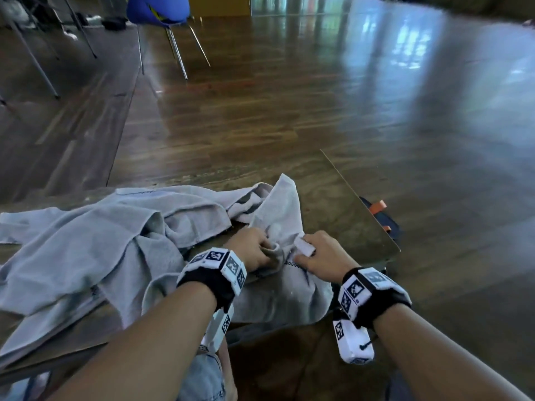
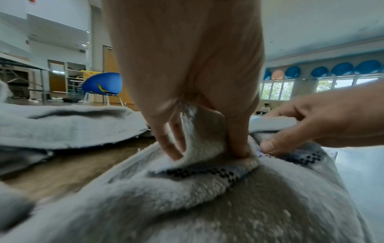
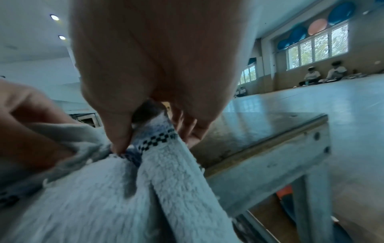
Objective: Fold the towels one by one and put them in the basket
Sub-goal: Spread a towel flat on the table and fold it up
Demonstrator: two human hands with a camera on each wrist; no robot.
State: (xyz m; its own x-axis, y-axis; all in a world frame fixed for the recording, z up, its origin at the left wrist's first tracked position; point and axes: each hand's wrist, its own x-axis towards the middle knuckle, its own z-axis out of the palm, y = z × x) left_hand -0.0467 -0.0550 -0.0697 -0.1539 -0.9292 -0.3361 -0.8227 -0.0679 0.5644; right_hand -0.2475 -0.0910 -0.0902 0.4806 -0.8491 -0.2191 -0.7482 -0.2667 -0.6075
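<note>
A grey towel [image 1: 278, 293] with a dark checked border stripe [image 2: 199, 172] lies crumpled at the near right part of the wooden table [image 1: 341, 209] and hangs over its front edge. My left hand [image 1: 254, 250] pinches a fold of this towel [image 2: 203, 139] between thumb and fingers. My right hand [image 1: 315, 253] pinches the same towel at its striped edge [image 3: 153, 141], right beside the left hand. More grey towels [image 1: 95, 241] lie in a loose heap on the left of the table. No basket can be made out.
The table's right corner [image 1: 396, 250] is close to my right hand. A dark bag with orange straps [image 1: 379, 212] lies on the floor past that edge. A blue chair [image 1: 159, 13] stands far back left. People sit on the floor [image 3: 324, 74] by the far wall.
</note>
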